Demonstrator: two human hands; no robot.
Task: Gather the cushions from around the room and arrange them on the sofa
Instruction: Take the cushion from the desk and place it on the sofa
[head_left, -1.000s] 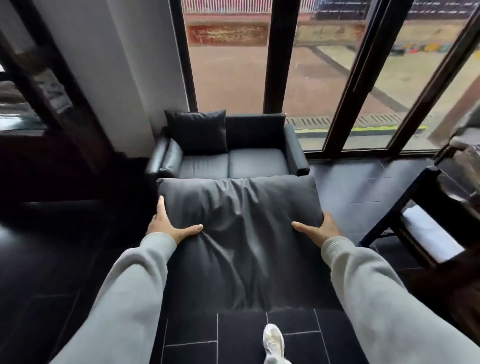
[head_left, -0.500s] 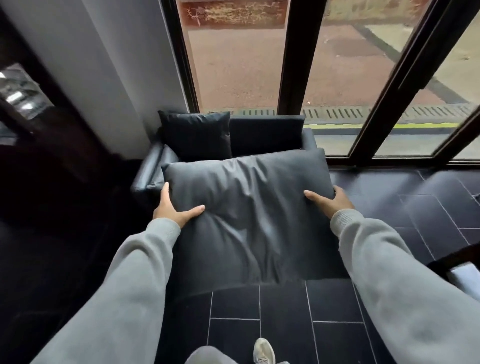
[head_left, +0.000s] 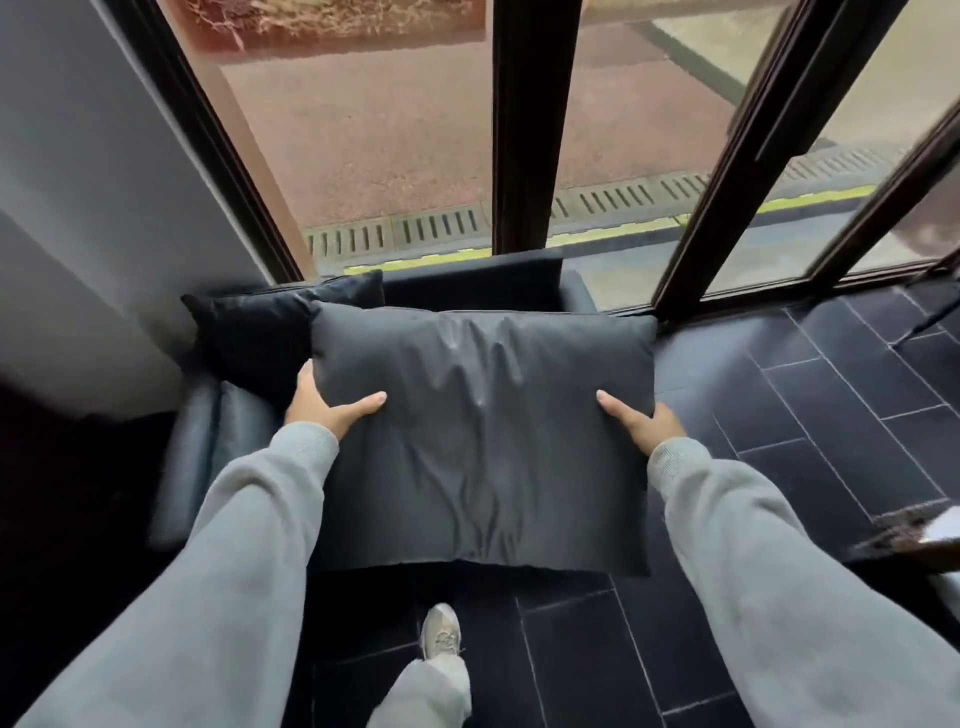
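Observation:
A large dark grey cushion (head_left: 483, 436) hangs in the air in front of me, over the small dark leather sofa (head_left: 197, 457). My left hand (head_left: 327, 405) grips its left edge and my right hand (head_left: 639, 421) grips its right edge. The cushion hides most of the sofa's seat. A second, black cushion (head_left: 260, 332) leans upright against the sofa's back at the left. Part of the sofa's backrest (head_left: 478, 280) shows above the held cushion.
Tall dark-framed windows (head_left: 524, 124) stand right behind the sofa. A grey wall (head_left: 93, 208) is at the left. Dark floor tiles (head_left: 831, 415) spread to the right, with a dark furniture edge (head_left: 904, 535) at the far right. My shoe (head_left: 441, 634) is on the floor below.
I have walked closer to the sofa, carrying the grey cushion with both hands. The cushion now covers the seat and the chair on the right has left the view.

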